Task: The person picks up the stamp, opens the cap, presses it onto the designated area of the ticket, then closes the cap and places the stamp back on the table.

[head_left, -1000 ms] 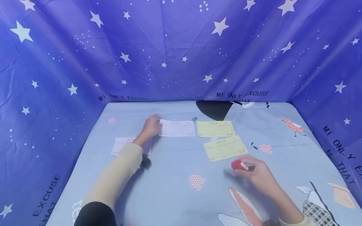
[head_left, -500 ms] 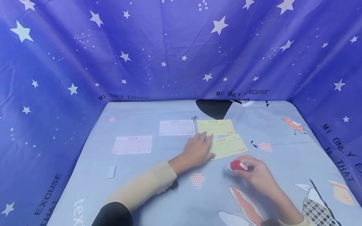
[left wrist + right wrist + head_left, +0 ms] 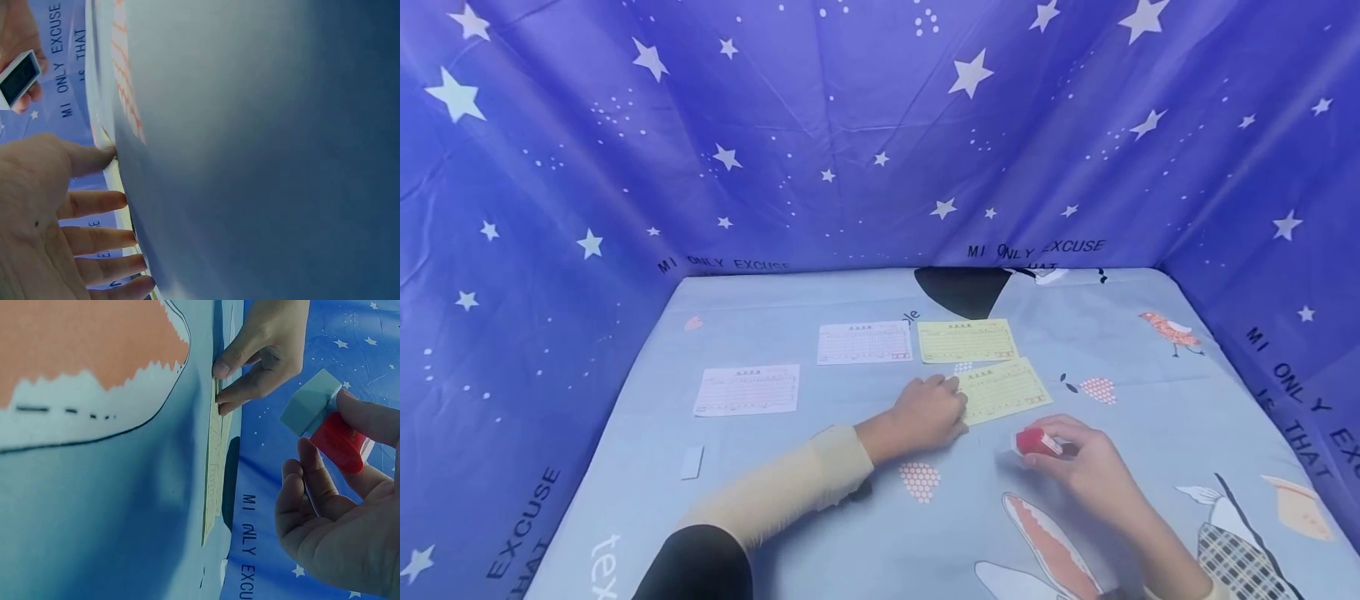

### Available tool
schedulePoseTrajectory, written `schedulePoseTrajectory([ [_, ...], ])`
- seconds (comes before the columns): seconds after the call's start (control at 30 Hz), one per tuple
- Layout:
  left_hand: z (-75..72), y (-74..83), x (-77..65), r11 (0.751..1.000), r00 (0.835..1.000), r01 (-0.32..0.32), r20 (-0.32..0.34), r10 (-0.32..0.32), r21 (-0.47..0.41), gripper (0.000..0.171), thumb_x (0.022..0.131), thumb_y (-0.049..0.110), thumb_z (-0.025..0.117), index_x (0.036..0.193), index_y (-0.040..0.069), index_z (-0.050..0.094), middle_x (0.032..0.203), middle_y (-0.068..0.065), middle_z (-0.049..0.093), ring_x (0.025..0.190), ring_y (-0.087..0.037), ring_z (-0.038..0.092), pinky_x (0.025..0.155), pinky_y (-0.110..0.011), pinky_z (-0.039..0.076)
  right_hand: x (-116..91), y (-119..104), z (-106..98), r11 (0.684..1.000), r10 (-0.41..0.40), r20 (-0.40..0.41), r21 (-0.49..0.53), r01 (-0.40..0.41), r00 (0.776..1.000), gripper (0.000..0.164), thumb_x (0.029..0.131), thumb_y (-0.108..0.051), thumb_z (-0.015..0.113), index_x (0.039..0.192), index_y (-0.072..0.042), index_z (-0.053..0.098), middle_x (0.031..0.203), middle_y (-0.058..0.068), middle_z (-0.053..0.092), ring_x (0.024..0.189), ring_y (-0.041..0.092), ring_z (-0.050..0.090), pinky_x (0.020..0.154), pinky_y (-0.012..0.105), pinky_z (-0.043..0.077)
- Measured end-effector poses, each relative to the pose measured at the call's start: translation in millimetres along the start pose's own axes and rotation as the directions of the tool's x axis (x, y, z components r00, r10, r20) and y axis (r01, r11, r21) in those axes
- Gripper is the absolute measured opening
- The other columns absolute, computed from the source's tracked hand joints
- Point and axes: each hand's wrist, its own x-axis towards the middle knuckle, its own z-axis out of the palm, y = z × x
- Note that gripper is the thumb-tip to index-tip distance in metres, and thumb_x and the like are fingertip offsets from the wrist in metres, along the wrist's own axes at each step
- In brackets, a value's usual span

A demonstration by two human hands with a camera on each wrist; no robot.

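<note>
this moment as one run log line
left hand: touching left end of near yellow slip | right hand: holding red item above cloth | lying flat: far yellow slip, two white slips

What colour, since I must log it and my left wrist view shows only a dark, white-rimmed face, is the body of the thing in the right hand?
Observer: In the right wrist view, the right hand grips it by a red body.
Operator: Logged. Now, what is the left hand on?
Observer: In the head view, it covers the left end of the nearer of two yellow slips.
</note>
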Motion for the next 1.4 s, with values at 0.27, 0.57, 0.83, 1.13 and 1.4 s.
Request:
schedulePoseTrajectory([
  [0.27, -1.0, -10.3, -9.6, 0.999, 0.999, -0.023, 0.042, 0.021, 0.048, 0.037, 0.096, 0.051, 0.062, 0.115, 0.02, 0.071, 0.121, -0.002, 0.065, 0.102, -0.018, 0.06, 0.075, -0.032, 0.051, 3.5, -4.6, 7.6, 1.0, -0.024, 0.027, 0.018, 0.023, 0.999, 0.018, 0.08, -0.019, 0.086, 0.097, -0.021, 0.078, 0.107, -0.004, 0.069, 0.103, 0.005, 0.06, 0.087, 0.026, 0.053],
  [0.57, -3.8, -33.4, -23.5, 0.996, 0.991, -0.087, 0.101, 0.086, 0.0, 0.035, 0.099, 0.045, 0.061, 0.124, 0.021, 0.067, 0.148, -0.007, 0.052, 0.134, -0.026, 0.05, 0.098, -0.044, 0.05, 6.0, -5.9, 13.4, 0.999, -0.045, 0.041, 0.014, 0.044, 0.998, 0.018, 0.081, -0.022, 0.086, 0.096, -0.022, 0.077, 0.109, -0.004, 0.069, 0.104, 0.001, 0.059, 0.086, 0.023, 0.053],
  [0.83, -22.6, -77.7, -62.5, 0.988, 0.999, -0.029, -0.027, 0.025, -0.151, 0.027, 0.101, 0.031, 0.06, 0.12, 0.014, 0.069, 0.129, -0.008, 0.065, 0.121, -0.024, 0.059, 0.104, -0.04, 0.047, 2.2, -6.0, 9.2, 0.996, -0.08, 0.019, 0.028, 0.079, 0.997, 0.017, 0.083, -0.02, 0.084, 0.098, -0.022, 0.077, 0.108, -0.002, 0.068, 0.1, -0.002, 0.058, 0.082, 0.013, 0.051],
  [1.13, -21.7, -224.1, -177.1, 0.87, 0.886, 0.456, 0.005, -0.463, -0.186, 0.024, 0.095, 0.003, 0.059, 0.116, 0.0, 0.07, 0.111, -0.019, 0.068, 0.104, -0.038, 0.062, 0.092, -0.053, 0.052, 2.3, -8.9, 9.0, 0.995, -0.095, 0.022, 0.042, 0.094, 0.995, 0.018, 0.082, -0.015, 0.085, 0.098, -0.017, 0.077, 0.107, 0.002, 0.068, 0.098, -0.003, 0.058, 0.081, 0.008, 0.048],
  [1.4, -6.1, -284.8, -233.3, 0.682, 0.736, 0.673, 0.173, -0.654, -0.288, 0.041, 0.095, 0.016, 0.068, 0.125, -0.01, 0.062, 0.125, -0.03, 0.062, 0.124, -0.049, 0.051, 0.108, -0.058, 0.038, 3.2, -9.6, 18.3, 0.991, -0.13, 0.015, 0.045, 0.129, 0.991, 0.018, 0.08, -0.012, 0.086, 0.095, -0.016, 0.077, 0.103, 0.0, 0.069, 0.095, -0.004, 0.058, 0.079, 0.008, 0.049],
])
